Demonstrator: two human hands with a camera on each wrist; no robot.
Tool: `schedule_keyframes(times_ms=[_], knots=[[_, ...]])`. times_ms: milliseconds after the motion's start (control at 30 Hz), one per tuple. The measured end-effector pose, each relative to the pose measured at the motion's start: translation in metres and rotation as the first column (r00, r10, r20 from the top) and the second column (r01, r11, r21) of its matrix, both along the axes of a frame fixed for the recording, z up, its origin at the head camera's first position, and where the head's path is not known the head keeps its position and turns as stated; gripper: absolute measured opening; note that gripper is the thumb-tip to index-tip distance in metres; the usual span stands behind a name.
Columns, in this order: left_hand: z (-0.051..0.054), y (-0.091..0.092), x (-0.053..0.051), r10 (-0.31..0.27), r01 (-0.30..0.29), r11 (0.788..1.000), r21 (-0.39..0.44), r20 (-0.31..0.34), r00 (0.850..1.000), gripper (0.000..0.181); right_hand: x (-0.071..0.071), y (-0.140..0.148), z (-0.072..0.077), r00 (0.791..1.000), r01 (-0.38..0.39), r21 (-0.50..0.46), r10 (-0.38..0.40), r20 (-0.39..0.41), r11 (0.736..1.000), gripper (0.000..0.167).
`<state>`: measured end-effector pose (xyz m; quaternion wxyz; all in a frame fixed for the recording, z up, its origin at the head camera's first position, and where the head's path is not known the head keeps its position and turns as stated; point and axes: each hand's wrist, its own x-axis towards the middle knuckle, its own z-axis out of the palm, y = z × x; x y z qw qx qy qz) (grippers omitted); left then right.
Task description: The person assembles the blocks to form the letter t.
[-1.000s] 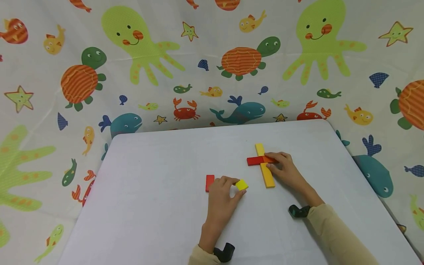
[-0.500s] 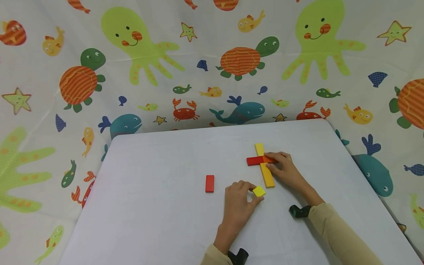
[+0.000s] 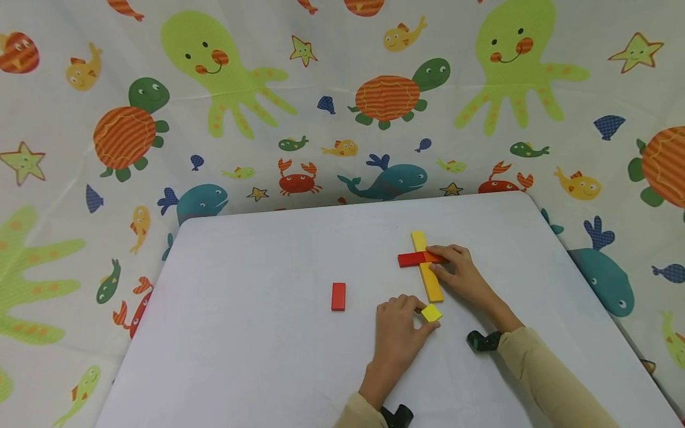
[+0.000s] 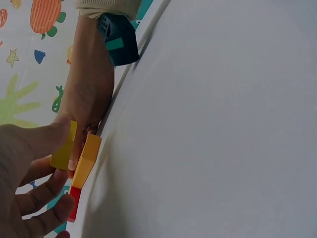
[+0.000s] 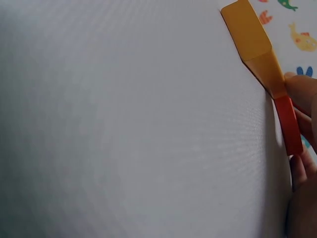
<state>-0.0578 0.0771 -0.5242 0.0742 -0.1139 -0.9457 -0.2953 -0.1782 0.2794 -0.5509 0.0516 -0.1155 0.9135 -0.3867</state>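
In the head view, a cross of toy blocks lies on the white table: a yellow block [image 3: 418,240] at the back, a long yellow block [image 3: 431,283] in front, a red block [image 3: 411,260] on the left and an orange-red block [image 3: 434,257] on the right. My right hand [image 3: 465,276] grips this orange-red block between thumb and fingers. A small yellow block [image 3: 431,313] is pinched between the thumb and fingers of my left hand [image 3: 398,333], just in front of the cross's near end. From the left wrist view, the yellow block [image 4: 64,148] is partly covered by the thumb.
A single red block [image 3: 338,296] lies apart on the table, left of the left hand. Behind the white table [image 3: 241,333] hangs a cloth [image 3: 321,53] printed with sea animals. Dark wrist cameras sit on both wrists.
My left hand has carried the small yellow block rightward and slightly nearer me, leaving the single red block fully visible. The right hand and the cross have stayed put.
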Motion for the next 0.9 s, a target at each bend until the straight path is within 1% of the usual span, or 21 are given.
schedule_keyframes(times_ms=[133, 267, 400, 533, 600, 667, 900], knots=[[-0.004, 0.008, 0.000, -0.001, 0.001, 0.999, -0.041, -0.010, 1.000, 0.039, 0.000, 0.000, 0.000, 1.000, -0.003, -0.001, 0.003, 0.000, 1.000, 0.052], [-0.006, 0.014, -0.001, 0.000, -0.002, 0.997, -0.081, -0.018, 1.000, 0.040, 0.001, 0.000, 0.001, 1.000, -0.001, 0.000, 0.001, 0.005, 1.000, 0.052], [-0.006, 0.022, -0.001, 0.009, -0.007, 0.993, -0.119, 0.018, 1.000, 0.040, 0.001, -0.001, 0.002, 1.000, 0.002, 0.000, -0.002, 0.013, 1.000, 0.052], [-0.009, 0.029, -0.003, 0.029, -0.020, 0.991, -0.132, 0.069, 0.997, 0.042, 0.001, -0.001, 0.003, 1.000, 0.001, -0.003, -0.001, 0.013, 1.000, 0.052], [-0.010, 0.032, -0.004, 0.041, -0.030, 0.990, -0.135, 0.077, 0.996, 0.042, 0.001, -0.001, 0.003, 1.000, 0.001, -0.003, 0.000, 0.009, 1.000, 0.052], [-0.012, 0.034, -0.004, 0.053, -0.042, 0.989, -0.142, 0.071, 0.996, 0.043, 0.001, -0.001, 0.002, 1.000, -0.001, -0.001, 0.001, 0.004, 1.000, 0.052], [-0.014, 0.040, -0.004, 0.081, -0.078, 0.980, -0.184, 0.005, 0.997, 0.045, 0.002, -0.001, 0.001, 1.000, -0.001, 0.002, 0.001, -0.005, 1.000, 0.052]])
